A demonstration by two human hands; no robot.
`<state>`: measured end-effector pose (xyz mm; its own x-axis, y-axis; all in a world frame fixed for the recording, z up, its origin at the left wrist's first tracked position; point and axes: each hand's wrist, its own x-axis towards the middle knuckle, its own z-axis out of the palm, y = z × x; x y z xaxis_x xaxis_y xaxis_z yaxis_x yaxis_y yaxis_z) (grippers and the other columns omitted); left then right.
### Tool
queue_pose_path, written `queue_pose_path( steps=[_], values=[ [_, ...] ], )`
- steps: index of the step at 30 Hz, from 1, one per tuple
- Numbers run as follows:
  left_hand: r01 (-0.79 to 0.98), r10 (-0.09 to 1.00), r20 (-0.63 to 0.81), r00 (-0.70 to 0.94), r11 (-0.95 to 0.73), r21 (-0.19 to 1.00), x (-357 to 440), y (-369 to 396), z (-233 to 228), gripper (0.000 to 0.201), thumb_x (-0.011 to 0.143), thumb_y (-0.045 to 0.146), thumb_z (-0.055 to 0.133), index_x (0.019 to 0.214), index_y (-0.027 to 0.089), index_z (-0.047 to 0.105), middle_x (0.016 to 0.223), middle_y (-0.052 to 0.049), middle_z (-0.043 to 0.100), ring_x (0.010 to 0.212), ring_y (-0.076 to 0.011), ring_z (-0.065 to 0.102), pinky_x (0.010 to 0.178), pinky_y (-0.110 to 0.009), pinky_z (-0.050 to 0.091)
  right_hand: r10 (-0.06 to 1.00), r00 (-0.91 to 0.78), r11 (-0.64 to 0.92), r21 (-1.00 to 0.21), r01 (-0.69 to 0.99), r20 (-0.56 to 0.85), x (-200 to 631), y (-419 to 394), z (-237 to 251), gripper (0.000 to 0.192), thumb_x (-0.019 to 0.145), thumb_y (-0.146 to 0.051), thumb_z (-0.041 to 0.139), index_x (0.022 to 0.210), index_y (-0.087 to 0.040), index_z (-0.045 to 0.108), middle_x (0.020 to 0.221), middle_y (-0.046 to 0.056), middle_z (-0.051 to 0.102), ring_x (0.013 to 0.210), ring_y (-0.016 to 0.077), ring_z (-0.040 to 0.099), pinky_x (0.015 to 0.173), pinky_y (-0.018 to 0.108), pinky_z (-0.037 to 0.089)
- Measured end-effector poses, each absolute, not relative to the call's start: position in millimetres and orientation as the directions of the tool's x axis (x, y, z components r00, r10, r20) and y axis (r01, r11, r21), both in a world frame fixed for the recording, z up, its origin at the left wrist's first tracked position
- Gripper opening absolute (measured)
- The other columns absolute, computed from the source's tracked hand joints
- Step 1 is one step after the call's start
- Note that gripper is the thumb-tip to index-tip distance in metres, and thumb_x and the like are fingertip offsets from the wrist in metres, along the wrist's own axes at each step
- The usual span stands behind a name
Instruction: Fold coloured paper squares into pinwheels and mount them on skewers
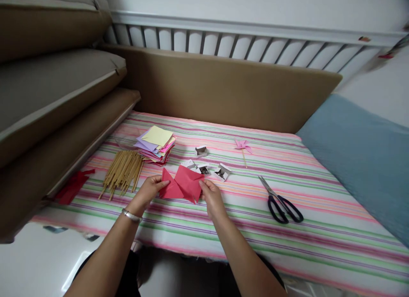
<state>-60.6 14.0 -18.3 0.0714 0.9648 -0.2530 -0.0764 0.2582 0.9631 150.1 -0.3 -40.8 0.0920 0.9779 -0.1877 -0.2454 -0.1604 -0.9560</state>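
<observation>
Striped cloth [319, 246] spread over padded surface, tan cushions behind | red folded paper [183, 184] held just above cloth, near front edge | left hand [148, 190] pinched on its left corner | right hand [211, 194] pinched on its right edge | coloured paper stack [156, 143] and wooden sticks [123, 171] noted left | scissors [281, 201] lying right, well apart

A red paper sheet [183, 184], partly folded into pointed flaps, sits just above the striped bedcover at centre frame, slightly raised
</observation>
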Motion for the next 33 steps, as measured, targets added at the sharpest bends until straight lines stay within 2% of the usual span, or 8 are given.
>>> queue_pose_path(
  steps=[4,8,10,15,23,27,30,33],
  values=[
    [0.060,0.970,-0.237,-0.055,0.240,0.969,-79.7,23.5,-27.6,0.027,0.056,0.037,0.072,0.068,0.013,0.068,0.062,-0.005,0.065,0.056,-0.0164,0.055,0.055,-0.027,0.040,0.968,0.102,-0.185,-0.929,-0.320,-0.228,154.5,0.4,-36.0,0.032,0.064,-0.048,0.070,0.068,-0.019,0.058,0.056,-0.004,0.057,0.049,0.0121,0.049,0.050,0.025,0.038],
    [0.374,0.925,0.150,-0.350,-0.009,0.928,-79.5,25.9,-30.0,0.035,0.056,0.030,0.073,0.089,0.018,0.068,0.090,-0.009,0.068,0.084,-0.0236,0.059,0.074,-0.032,0.044,0.976,0.080,-0.161,-0.918,-0.363,-0.202,159.2,-0.6,-28.7,0.032,0.064,-0.049,0.070,0.070,-0.020,0.058,0.058,-0.002,0.057,0.052,0.0138,0.051,0.051,0.026,0.040],
    [0.357,0.903,0.223,-0.367,-0.085,0.930,-68.9,23.2,-27.6,0.040,0.060,0.034,0.072,0.097,0.019,0.066,0.099,-0.009,0.066,0.093,-0.0241,0.058,0.080,-0.032,0.044,0.985,0.053,-0.130,-0.909,-0.396,-0.165,160.5,-2.0,-24.1,0.030,0.066,-0.047,0.070,0.071,-0.020,0.058,0.060,-0.002,0.057,0.054,0.0139,0.052,0.052,0.025,0.040],
    [-0.094,0.967,-0.141,-0.212,0.123,0.988,-40.2,14.2,-19.0,0.048,0.063,0.048,0.070,0.095,0.012,0.065,0.087,-0.009,0.068,0.077,-0.0202,0.062,0.072,-0.032,0.049,0.992,0.035,-0.092,-0.890,-0.447,-0.120,161.4,-4.7,-16.1,0.027,0.064,-0.044,0.071,0.070,-0.021,0.059,0.067,0.000,0.061,0.066,0.0161,0.057,0.063,0.027,0.045],
    [-0.209,0.978,-0.128,-0.163,0.092,0.974,-26.4,5.0,2.5,0.048,0.063,0.043,0.073,0.100,0.013,0.065,0.093,-0.009,0.069,0.083,-0.0196,0.063,0.073,-0.029,0.049,0.990,-0.031,-0.138,-0.867,-0.480,-0.140,165.4,-2.4,-17.3,0.021,0.066,-0.039,0.070,0.074,-0.022,0.063,0.070,0.000,0.065,0.066,0.0169,0.058,0.061,0.027,0.044],
    [-0.314,0.944,-0.299,0.139,0.329,0.891,-21.8,0.0,7.1,0.037,0.063,0.037,0.075,0.091,0.014,0.068,0.083,-0.009,0.071,0.073,-0.0189,0.066,0.065,-0.028,0.049,0.993,-0.028,-0.118,-0.886,-0.448,-0.118,167.6,-2.7,-11.5,0.021,0.065,-0.038,0.070,0.077,-0.022,0.066,0.075,0.001,0.067,0.072,0.0182,0.060,0.067,0.028,0.046],
    [-0.332,0.842,-0.334,0.423,0.488,0.807,-16.1,-3.7,6.3,0.029,0.063,0.033,0.076,0.084,0.013,0.071,0.084,-0.012,0.072,0.078,-0.0220,0.067,0.072,-0.030,0.050,0.987,-0.085,-0.162,-0.905,-0.394,-0.139,166.4,-3.8,-7.7,0.025,0.063,-0.041,0.070,0.077,-0.021,0.066,0.075,0.003,0.068,0.071,0.0201,0.060,0.065,0.030,0.047],
    [-0.343,0.788,-0.352,0.505,0.557,0.756,-8.1,-6.3,1.1,0.032,0.060,0.027,0.078,0.087,0.012,0.072,0.086,-0.013,0.073,0.080,-0.0239,0.068,0.075,-0.031,0.050,0.972,-0.164,-0.217,-0.907,-0.361,-0.167,164.2,-2.3,-8.9,0.023,0.063,-0.040,0.071,0.071,-0.020,0.064,0.067,0.001,0.066,0.063,0.0176,0.059,0.062,0.029,0.046]
  ],
)
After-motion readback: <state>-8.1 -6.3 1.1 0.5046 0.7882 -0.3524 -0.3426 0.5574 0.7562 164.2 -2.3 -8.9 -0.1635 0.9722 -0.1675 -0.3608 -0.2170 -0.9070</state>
